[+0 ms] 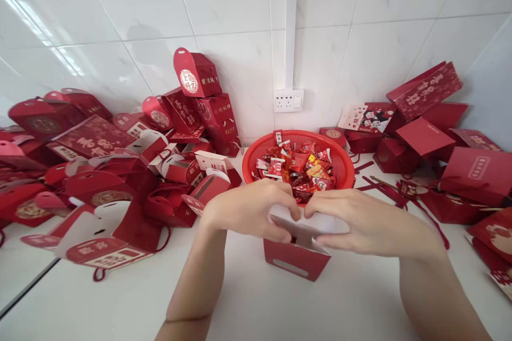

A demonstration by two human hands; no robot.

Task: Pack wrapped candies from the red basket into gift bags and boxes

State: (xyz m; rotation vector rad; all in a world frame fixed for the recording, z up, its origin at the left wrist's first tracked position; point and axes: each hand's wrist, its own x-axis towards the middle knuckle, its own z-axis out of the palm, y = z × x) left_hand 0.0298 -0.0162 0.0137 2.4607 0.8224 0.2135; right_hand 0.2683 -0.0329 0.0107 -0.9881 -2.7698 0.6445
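In front of me a red cardboard gift box stands on the white table, its white-lined top flaps up. My left hand grips the box's upper left edge, fingers curled over the flap and thumb low near the opening. On the other side my right hand pinches the right-hand flap between fingers and thumb. Part of the box's top is hidden behind my fingers. Just behind it sits a red plastic basket with wrapped candies in it.
Heaped at the left are many red gift boxes, some with open flaps, and a stack of boxes leans near the wall. More red boxes and bags lie at the right, with ribbons. A wall socket is behind the basket.
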